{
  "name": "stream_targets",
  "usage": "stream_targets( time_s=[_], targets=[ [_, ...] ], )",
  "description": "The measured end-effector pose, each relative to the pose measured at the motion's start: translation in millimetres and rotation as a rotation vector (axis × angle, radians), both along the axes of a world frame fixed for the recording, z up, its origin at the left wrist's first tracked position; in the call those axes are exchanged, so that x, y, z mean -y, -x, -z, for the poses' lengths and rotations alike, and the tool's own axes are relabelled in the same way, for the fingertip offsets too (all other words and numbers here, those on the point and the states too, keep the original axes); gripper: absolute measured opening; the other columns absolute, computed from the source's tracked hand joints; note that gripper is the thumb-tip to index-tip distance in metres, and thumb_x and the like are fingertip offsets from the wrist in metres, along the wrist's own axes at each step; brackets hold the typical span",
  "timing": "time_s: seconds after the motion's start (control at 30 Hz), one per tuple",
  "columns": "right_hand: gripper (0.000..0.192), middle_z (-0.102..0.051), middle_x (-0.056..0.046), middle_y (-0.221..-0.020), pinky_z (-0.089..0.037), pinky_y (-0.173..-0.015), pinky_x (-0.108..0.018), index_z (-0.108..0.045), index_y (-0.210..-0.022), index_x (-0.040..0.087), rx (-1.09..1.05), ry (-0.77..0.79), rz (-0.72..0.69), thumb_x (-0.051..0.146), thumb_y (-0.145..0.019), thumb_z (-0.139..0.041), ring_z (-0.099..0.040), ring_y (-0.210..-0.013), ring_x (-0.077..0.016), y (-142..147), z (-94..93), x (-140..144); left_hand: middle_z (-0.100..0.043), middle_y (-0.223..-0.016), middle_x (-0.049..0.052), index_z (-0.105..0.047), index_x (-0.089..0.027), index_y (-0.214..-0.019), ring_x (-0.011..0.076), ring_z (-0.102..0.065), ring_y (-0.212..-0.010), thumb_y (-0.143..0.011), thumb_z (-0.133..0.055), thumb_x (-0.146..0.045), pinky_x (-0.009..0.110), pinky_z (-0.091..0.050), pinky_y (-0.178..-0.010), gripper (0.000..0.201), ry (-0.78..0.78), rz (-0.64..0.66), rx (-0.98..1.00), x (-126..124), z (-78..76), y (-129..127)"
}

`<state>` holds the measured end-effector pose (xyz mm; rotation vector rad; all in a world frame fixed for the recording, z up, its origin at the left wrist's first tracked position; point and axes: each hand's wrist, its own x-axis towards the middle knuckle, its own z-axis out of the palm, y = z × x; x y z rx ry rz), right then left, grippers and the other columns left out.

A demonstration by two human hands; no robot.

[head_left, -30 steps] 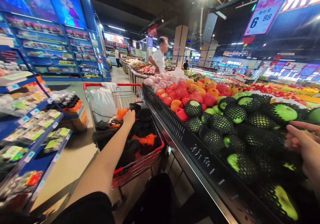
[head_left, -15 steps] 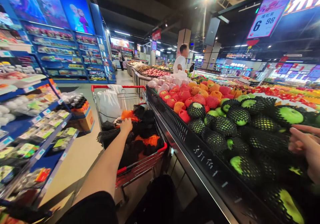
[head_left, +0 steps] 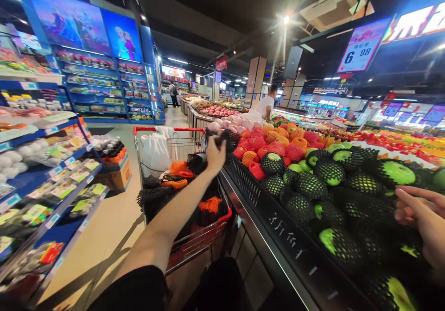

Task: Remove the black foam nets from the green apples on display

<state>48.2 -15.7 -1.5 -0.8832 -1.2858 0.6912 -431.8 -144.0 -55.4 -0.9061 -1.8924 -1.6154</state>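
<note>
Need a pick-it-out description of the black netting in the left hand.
Find the red-rimmed shopping cart beside the fruit stand. Near the stand's edge is the left hand, gripping the black netting. Unlike the black nets in the cart, it's held up.

From far off I see a fruit stand [head_left: 285,230] at four o'clock, with green fruit [head_left: 396,172] and red fruit [head_left: 292,150] on it. Around seven o'clock, a cart [head_left: 224,217] carries a white bag [head_left: 156,149] and orange nets [head_left: 210,204]. Near nine, blue shelves [head_left: 64,225] hold little packs [head_left: 36,213].
</note>
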Motion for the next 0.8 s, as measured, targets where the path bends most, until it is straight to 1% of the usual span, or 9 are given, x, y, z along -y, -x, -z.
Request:
stream_targets(
  time_s=[0.1, 0.17, 0.27, 0.37, 0.47, 0.6, 0.63, 0.7, 0.8],
  targets=[
    [0.049, -0.068, -0.013, -0.072, -0.041, -0.044, -0.041, -0.079, -0.076, 0.028, -0.007, 0.119, -0.084, 0.057, -0.039, -0.091, -0.058, -0.053, -0.0235, -3.7, -9.4, 5.2, -0.061, -0.111, 0.006, -0.050, -0.022, -0.102, 0.0207, -0.059, -0.112, -0.089, -0.063, -0.024, 0.039, -0.047, -0.101, 0.018, -0.319, 0.519, -0.202, -38.9, -39.1, -96.6],
    [0.063, -0.072, -0.019, -0.086, -0.051, -0.049, -0.042, -0.080, -0.081, 0.024, -0.030, 0.262, -0.251, 0.070, -0.039, -0.085, -0.067, -0.068, -0.0303, -5.0, -17.8, 12.2, -0.059, -0.118, 0.005, -0.051, -0.023, -0.104, 0.0201, -0.056, -0.118, -0.086, -0.067, -0.020, 0.040, -0.045, -0.105, 0.024, -0.392, 0.910, -0.254, -66.5, -63.2, -165.0],
    [0.070, -0.072, -0.020, -0.112, -0.062, -0.068, -0.044, -0.079, -0.092, 0.021, -0.195, 0.351, -0.458, 0.079, -0.051, -0.074, -0.069, -0.096, -0.0355, -5.1, -26.2, 22.0, -0.058, -0.123, 0.007, -0.051, -0.023, -0.115, 0.0199, -0.059, -0.117, -0.083, -0.069, -0.017, 0.038, -0.047, -0.102, 0.037, -0.234, 1.505, -0.288, -107.9, -90.5, -258.5],
    [0.046, -0.074, -0.010, -0.109, -0.062, -0.067, -0.034, -0.076, -0.087, 0.024, -0.353, 0.289, -0.338, 0.052, -0.053, -0.087, -0.069, -0.096, -0.0269, -6.6, -27.4, 24.0, -0.062, -0.119, 0.008, -0.054, -0.020, -0.117, 0.0208, -0.061, -0.114, -0.077, -0.069, -0.007, 0.038, -0.047, -0.102, 0.044, -0.034, 1.755, -0.411, -142.0, -103.8, -323.0],
    [0.043, -0.075, -0.003, -0.096, -0.059, -0.059, -0.023, -0.073, -0.081, 0.022, -0.386, 0.269, -0.194, 0.030, -0.043, -0.092, -0.068, -0.079, -0.0183, -11.0, -26.2, 22.3, -0.066, -0.112, 0.007, -0.059, -0.019, -0.113, 0.0202, -0.063, -0.110, -0.074, -0.064, 0.001, 0.038, -0.046, -0.102, 0.044, 0.029, 1.688, -0.418, -160.4, -106.2, -339.1],
    [0.054, -0.075, 0.001, -0.091, -0.059, -0.064, -0.027, -0.071, -0.089, 0.025, -0.402, 0.179, -0.141, 0.030, -0.040, -0.094, -0.070, -0.078, -0.0190, -13.9, -26.6, 22.7, -0.071, -0.096, 0.007, -0.060, -0.017, -0.116, 0.0173, -0.069, -0.087, -0.076, -0.074, -0.013, 0.035, -0.054, -0.086, 0.043, 0.276, 1.569, -0.248, -169.3, -100.1, -283.5],
    [0.055, -0.075, 0.001, -0.091, -0.059, -0.067, -0.028, -0.071, -0.092, 0.025, -0.397, 0.154, -0.137, 0.033, -0.042, -0.093, -0.070, -0.081, -0.0201, -13.4, -26.6, 23.0, -0.072, -0.096, 0.008, -0.058, -0.017, -0.119, 0.0175, -0.070, -0.087, -0.077, -0.075, -0.016, 0.034, -0.054, -0.084, 0.045, 0.352, 1.450, -0.189, -172.1, -97.5, -262.6],
    [0.047, -0.075, 0.000, -0.090, -0.059, -0.071, -0.031, -0.071, -0.091, 0.025, -0.389, 0.119, -0.152, 0.043, -0.051, -0.088, -0.071, -0.085, -0.0227, -11.4, -25.6, 23.4, -0.072, -0.104, 0.008, -0.061, -0.019, -0.117, 0.0190, -0.070, -0.095, -0.078, -0.075, -0.018, 0.032, -0.053, -0.088, 0.041, 0.574, 0.984, -0.104, -181.4, -91.4, -224.0],
    [0.037, -0.074, -0.002, -0.084, -0.056, -0.072, -0.036, -0.068, -0.079, 0.024, -0.394, 0.105, -0.218, 0.055, -0.060, -0.073, -0.070, -0.085, -0.0261, -7.9, -21.6, 23.2, -0.068, -0.115, 0.019, -0.066, -0.013, -0.109, 0.0333, -0.063, -0.116, -0.073, -0.078, -0.014, 0.045, -0.047, -0.099, 0.037, 0.746, 0.696, -0.029, -203.5, -78.2, -192.1]
  ],
)
